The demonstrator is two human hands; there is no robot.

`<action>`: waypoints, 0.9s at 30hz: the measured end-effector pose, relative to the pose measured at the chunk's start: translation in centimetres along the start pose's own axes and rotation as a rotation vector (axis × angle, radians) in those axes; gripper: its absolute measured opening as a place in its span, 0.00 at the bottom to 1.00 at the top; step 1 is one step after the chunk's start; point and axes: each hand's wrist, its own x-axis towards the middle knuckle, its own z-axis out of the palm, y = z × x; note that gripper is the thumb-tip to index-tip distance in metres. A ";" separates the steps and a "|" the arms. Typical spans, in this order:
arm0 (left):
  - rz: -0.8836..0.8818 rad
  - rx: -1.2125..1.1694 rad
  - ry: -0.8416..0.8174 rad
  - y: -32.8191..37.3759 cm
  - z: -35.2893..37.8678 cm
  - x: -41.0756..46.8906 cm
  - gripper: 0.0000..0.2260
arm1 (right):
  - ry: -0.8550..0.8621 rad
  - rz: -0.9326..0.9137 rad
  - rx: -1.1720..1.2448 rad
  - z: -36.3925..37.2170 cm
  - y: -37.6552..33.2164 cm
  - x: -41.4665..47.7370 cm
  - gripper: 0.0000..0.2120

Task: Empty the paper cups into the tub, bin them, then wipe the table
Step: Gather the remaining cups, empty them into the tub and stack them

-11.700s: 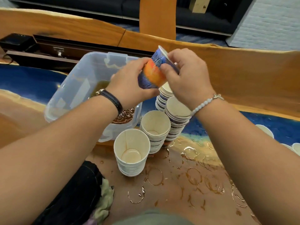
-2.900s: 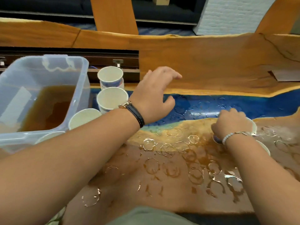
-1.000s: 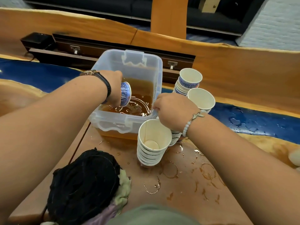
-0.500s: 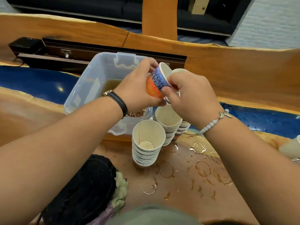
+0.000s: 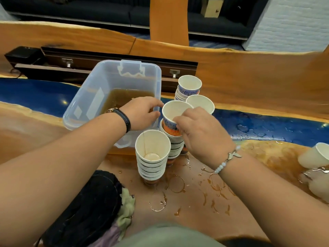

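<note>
Head cam: one clear plastic tub is sitting on the desk with brown liquid pooling inside. Four stacks of paper cups are standing just beside it: the nearest stack, the second stack, then two more behind, the third stack and the fourth stack. The right hand is holding one blue-and-orange cup upright on top of the second stack, fingers pinching its rim. The left hand is hovering over the tub's near corner, fingers loose, grasping nothing. One tilted cup is leaning at the far right, well apart from the stacks. Brown ring stains are showing all over the desk. One dark cloth heap is lying lower left, one green rag touching it.
</note>
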 end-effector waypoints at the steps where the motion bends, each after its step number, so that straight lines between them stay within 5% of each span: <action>1: -0.011 -0.005 0.005 0.0 0.0 -0.1 0.17 | -0.028 -0.008 -0.015 0.8 0.1 -0.6 0.11; 9: -0.042 -0.246 0.182 3.9 -1.1 -0.1 0.16 | 0.018 0.100 -0.114 1.3 1.1 -3.5 0.26; 13: 0.164 -0.367 0.374 10.3 -1.2 0.9 0.13 | 0.142 0.224 -0.069 -1.0 4.2 -5.1 0.23; 16: 0.354 -0.414 0.356 15.7 1.1 1.4 0.11 | 0.170 0.352 -0.119 -3.1 8.4 -7.0 0.19; 20: 0.439 -0.322 0.162 20.8 7.1 2.4 0.14 | -0.126 0.743 -0.246 -5.0 16.1 -11.1 0.16; 27: 0.179 -0.169 -0.216 23.4 16.4 4.6 0.20 | -0.592 1.253 -0.475 -5.0 27.6 -20.3 0.17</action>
